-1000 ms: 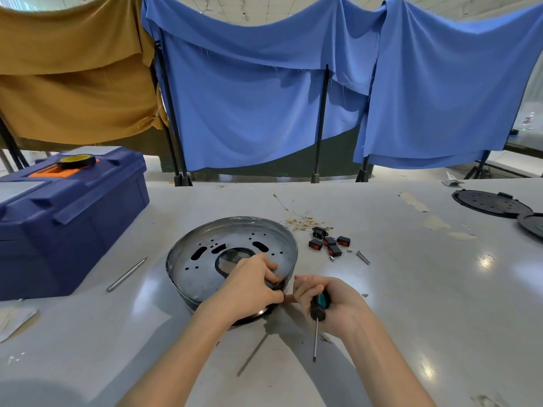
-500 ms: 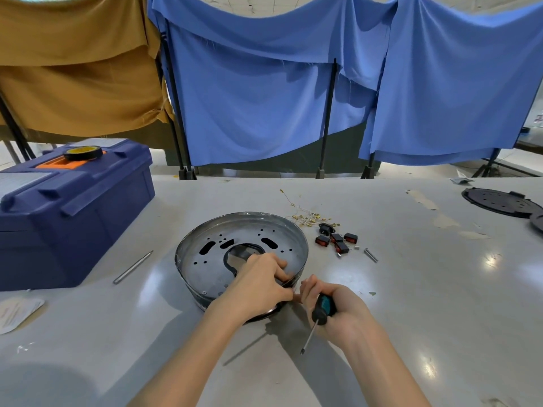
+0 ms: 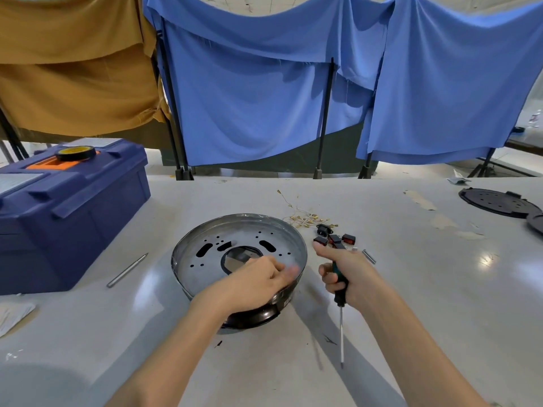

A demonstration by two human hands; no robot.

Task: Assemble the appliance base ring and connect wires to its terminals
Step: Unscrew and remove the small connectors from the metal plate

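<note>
Head view, table: I've got a white glossy tabletop (image 3: 411,289) with blue cloths (image 3: 249,98) and a mustard cloth (image 3: 73,69) hung behind it.
Base ring: a round silvery metal appliance base ring (image 3: 249,233) sits mid-table, shaped like a shallow dish. Its floor is a plate pierced with slots and small holes around a black-edged centre opening. A glossy black part (image 3: 252,317) shows under its near edge.
Left hand: my view has the left hand (image 3: 258,284) lying over the ring's near-right rim. The fingertips are smeared with blur, so I can't tell whether they grip.
Right hand: the right hand (image 3: 346,274), just right of the ring, is wrapped around a green-and-black-handled screwdriver (image 3: 339,284). The thumb is out and the shaft points back at me.
Wires: thin wires with gold terminals (image 3: 302,218) lie in a loose tangle just beyond the ring's right side.
Switches: small black-and-red switches (image 3: 335,239) are clustered beside those wires.
Toolbox: a dark blue plastic toolbox (image 3: 73,207) stands on the left with its lid closed and contents hidden. A black-and-yellow tape roll (image 3: 75,152) sits on top.
Loose bits: a slim metal rod (image 3: 127,270) lies between toolbox and ring, and a black perforated disc (image 3: 499,202) lies far right.
</note>
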